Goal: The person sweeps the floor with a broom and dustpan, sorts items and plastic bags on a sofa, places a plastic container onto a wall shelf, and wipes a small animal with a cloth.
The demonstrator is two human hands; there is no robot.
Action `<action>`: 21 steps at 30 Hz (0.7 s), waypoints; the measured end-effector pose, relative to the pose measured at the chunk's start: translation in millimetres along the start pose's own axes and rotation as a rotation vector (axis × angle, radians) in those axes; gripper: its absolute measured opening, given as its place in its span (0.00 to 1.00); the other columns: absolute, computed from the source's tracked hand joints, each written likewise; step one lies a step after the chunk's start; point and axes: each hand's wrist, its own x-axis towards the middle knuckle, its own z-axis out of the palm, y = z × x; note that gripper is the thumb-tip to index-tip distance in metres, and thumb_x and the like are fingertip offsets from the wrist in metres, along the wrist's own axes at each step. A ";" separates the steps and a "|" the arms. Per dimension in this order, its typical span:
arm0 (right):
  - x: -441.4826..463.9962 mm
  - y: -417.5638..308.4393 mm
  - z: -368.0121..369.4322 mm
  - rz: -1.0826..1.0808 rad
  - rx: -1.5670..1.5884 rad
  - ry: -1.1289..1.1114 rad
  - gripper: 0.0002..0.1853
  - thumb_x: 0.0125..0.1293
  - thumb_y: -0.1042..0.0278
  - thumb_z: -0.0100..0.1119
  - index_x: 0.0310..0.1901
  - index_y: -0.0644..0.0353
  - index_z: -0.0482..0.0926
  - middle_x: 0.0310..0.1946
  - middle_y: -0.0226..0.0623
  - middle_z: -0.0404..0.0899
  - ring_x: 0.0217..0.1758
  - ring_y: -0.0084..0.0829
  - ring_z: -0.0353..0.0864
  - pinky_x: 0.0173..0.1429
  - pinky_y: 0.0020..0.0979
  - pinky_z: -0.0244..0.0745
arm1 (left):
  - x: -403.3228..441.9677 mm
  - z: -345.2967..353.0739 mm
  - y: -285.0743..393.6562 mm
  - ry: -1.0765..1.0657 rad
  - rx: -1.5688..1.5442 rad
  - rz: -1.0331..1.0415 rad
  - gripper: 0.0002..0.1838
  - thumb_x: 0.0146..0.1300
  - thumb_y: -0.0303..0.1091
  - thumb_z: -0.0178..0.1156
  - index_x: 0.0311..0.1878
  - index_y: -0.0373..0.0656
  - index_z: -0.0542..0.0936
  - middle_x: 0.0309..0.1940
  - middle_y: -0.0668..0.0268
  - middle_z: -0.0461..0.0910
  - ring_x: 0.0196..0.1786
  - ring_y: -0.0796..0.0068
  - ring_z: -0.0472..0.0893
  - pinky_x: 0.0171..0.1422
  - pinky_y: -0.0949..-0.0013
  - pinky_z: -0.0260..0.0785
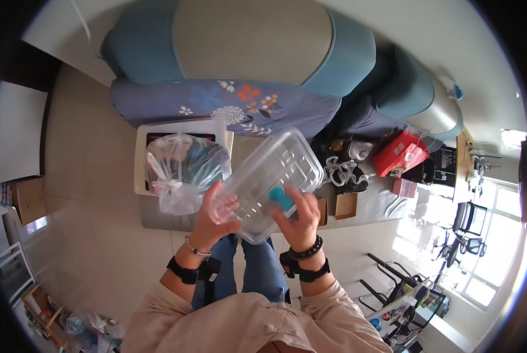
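A clear plastic container (269,170) is tilted in front of my body, above the low table's edge. Its near left end is gripped by my left hand (214,217), with the thumb and fingers on either side. My right hand (300,219) is over the container's right part, its fingers pinching a small teal object (281,197). Whether that object touches the container, I cannot tell. Left of the container, a knotted clear plastic bag (184,170) with mixed contents rests on a pale tray (140,147).
Behind the low table (163,219) stands a sofa (251,41) with a flowered cover. On the right are a red bag (400,154), a pink box (404,188), black bags with white handles (340,172) and an open cardboard box (346,206).
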 end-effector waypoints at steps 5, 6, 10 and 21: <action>3.4 -54.7 4.3 0.267 0.275 -0.116 0.15 0.43 0.73 0.63 0.36 0.63 0.73 0.23 0.36 0.74 0.31 0.34 0.74 0.42 0.30 0.67 | -31.5 -16.6 37.7 -0.033 0.005 0.169 0.50 0.36 0.32 0.70 0.62 0.53 0.49 0.45 0.62 0.69 0.46 0.70 0.71 0.52 0.66 0.62; 3.2 -65.0 3.0 0.420 0.358 -0.196 0.17 0.43 0.73 0.63 0.38 0.64 0.72 0.26 0.38 0.74 0.34 0.34 0.75 0.44 0.30 0.66 | -33.7 -21.0 46.2 -0.033 0.000 0.181 0.50 0.36 0.32 0.70 0.62 0.53 0.49 0.45 0.62 0.69 0.46 0.70 0.71 0.52 0.66 0.62; 8.3 -84.4 5.7 0.001 0.117 0.061 0.37 0.40 0.69 0.66 0.53 0.65 0.58 0.53 0.47 0.60 0.56 0.44 0.60 0.57 0.38 0.55 | -52.0 -31.2 79.0 0.182 0.037 0.173 0.38 0.49 0.41 0.60 0.61 0.51 0.51 0.42 0.63 0.71 0.43 0.72 0.72 0.47 0.68 0.65; -15.1 -91.8 42.5 0.745 1.406 -0.140 0.47 0.56 0.54 0.54 0.61 0.35 0.24 0.59 0.42 0.50 0.59 0.42 0.58 0.52 0.43 0.62 | -64.9 -46.4 116.0 0.111 0.096 0.153 0.35 0.53 0.46 0.56 0.61 0.51 0.52 0.38 0.63 0.72 0.37 0.75 0.74 0.40 0.74 0.67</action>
